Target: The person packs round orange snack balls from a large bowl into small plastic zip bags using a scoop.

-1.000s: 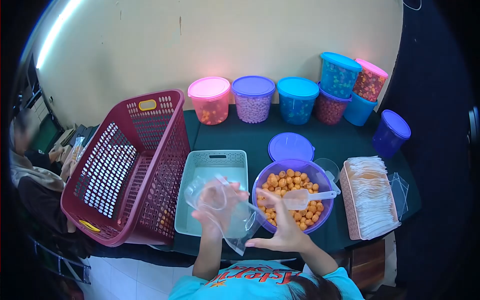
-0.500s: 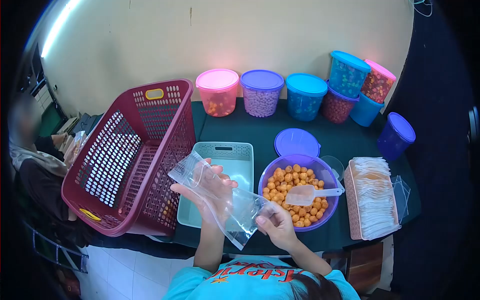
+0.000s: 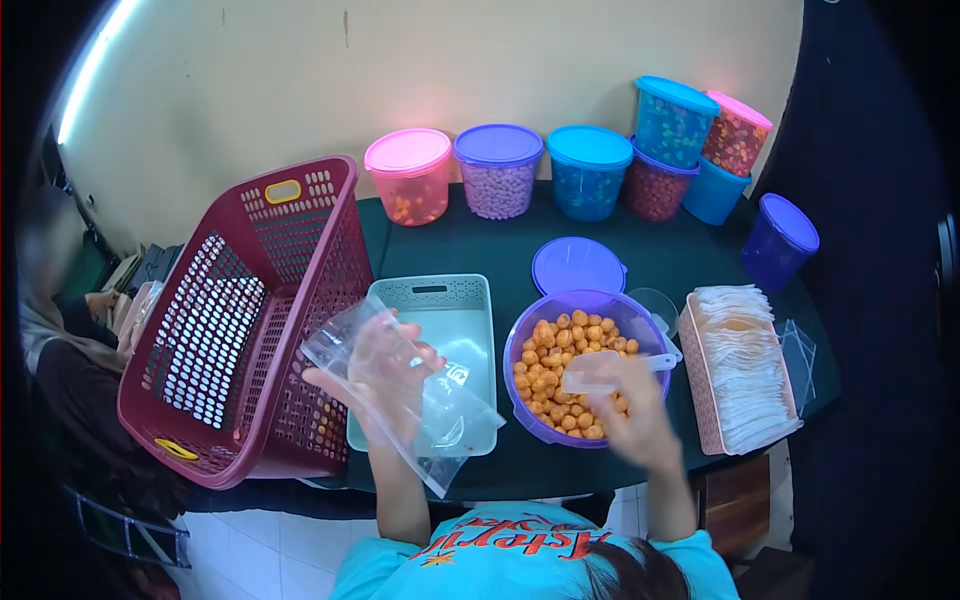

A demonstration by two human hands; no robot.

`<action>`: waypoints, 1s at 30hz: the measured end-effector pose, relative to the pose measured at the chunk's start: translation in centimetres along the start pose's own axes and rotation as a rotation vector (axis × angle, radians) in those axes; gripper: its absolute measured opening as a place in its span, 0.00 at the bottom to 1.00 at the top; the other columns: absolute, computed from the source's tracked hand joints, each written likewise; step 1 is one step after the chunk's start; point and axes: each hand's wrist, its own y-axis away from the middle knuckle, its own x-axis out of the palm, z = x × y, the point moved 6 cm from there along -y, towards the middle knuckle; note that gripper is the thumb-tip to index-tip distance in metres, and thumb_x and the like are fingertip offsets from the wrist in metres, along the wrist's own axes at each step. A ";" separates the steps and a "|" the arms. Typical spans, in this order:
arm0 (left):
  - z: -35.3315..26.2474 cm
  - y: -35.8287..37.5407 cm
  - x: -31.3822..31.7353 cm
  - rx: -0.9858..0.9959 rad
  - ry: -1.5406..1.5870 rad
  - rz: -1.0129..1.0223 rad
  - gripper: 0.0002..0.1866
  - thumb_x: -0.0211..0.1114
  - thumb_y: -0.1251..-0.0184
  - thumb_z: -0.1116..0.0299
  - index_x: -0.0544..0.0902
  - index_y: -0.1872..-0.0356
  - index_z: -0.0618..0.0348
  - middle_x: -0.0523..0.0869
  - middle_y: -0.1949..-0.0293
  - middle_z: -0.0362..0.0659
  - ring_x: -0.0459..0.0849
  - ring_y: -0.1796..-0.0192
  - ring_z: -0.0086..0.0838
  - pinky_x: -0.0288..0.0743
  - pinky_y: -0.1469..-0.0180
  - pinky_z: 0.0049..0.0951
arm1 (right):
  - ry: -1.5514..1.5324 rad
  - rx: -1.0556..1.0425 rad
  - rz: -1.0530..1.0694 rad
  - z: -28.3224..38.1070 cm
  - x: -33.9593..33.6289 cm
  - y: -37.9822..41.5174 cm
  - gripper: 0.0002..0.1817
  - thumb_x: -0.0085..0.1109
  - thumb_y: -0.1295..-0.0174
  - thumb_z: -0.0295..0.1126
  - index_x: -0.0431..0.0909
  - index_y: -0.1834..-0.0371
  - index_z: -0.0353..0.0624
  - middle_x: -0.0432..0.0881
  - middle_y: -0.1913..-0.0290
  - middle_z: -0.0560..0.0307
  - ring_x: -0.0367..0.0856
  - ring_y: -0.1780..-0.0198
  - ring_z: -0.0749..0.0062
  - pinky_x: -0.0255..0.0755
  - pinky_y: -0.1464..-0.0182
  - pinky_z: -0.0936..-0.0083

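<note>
A clear plastic bag lies in my left hand, whose thumb and fingers are spread around its back over the pale green tray. My right hand, blurred by motion, is over the right side of the purple bowl at the scoop; its finger shape is smeared. The translucent scoop rests on the round orange snacks in the bowl.
A maroon basket stands at the left, with a person beyond it. Lidded tubs line the wall. A purple lid lies behind the bowl. To its right is a pink basket of white packets.
My right hand has let go of the bag and moved right to the scoop over the bowl. My left hand still supports the bag. The whole view has shifted slightly.
</note>
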 end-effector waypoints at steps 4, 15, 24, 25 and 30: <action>3.1 2.9 -0.6 -0.253 -0.367 0.264 0.50 0.36 0.56 0.24 0.68 0.49 0.65 0.78 0.61 0.51 0.80 0.66 0.35 0.74 0.61 0.36 | 0.674 0.209 0.342 -4.4 -2.2 0.5 0.23 0.57 0.51 0.44 0.72 0.57 0.39 0.71 0.56 0.50 0.63 0.49 0.58 0.48 0.45 0.59; 6.5 6.9 -3.1 -0.503 -0.354 0.229 0.40 0.49 0.45 0.37 0.61 0.43 0.63 0.70 0.49 0.52 0.74 0.53 0.35 0.67 0.50 0.38 | 0.804 0.221 0.453 -6.3 -1.4 0.7 0.26 0.58 0.52 0.47 0.70 0.54 0.40 0.72 0.59 0.52 0.65 0.50 0.60 0.46 0.44 0.57; 5.7 5.1 -2.6 -0.493 -0.323 0.320 0.48 0.55 0.51 0.35 0.54 0.40 0.66 0.65 0.44 0.58 0.70 0.45 0.41 0.62 0.43 0.40 | 1.204 0.064 0.351 -6.4 -3.1 -3.5 0.28 0.61 0.55 0.45 0.70 0.50 0.44 0.70 0.62 0.57 0.65 0.53 0.67 0.46 0.43 0.59; 5.2 4.6 -2.1 -0.467 -0.398 0.286 0.53 0.52 0.55 0.29 0.56 0.41 0.69 0.66 0.44 0.58 0.70 0.45 0.41 0.62 0.43 0.40 | 1.191 0.049 0.357 -6.5 -2.9 -3.7 0.25 0.59 0.52 0.39 0.70 0.49 0.45 0.70 0.62 0.57 0.65 0.52 0.68 0.47 0.43 0.61; 3.2 3.7 -3.6 -0.368 -0.380 0.237 0.50 0.50 0.53 0.30 0.57 0.41 0.69 0.66 0.45 0.58 0.70 0.45 0.42 0.62 0.43 0.39 | 1.229 -0.023 0.425 -6.9 -1.9 -3.8 0.26 0.50 0.53 0.25 0.69 0.45 0.48 0.69 0.63 0.56 0.64 0.52 0.67 0.47 0.43 0.62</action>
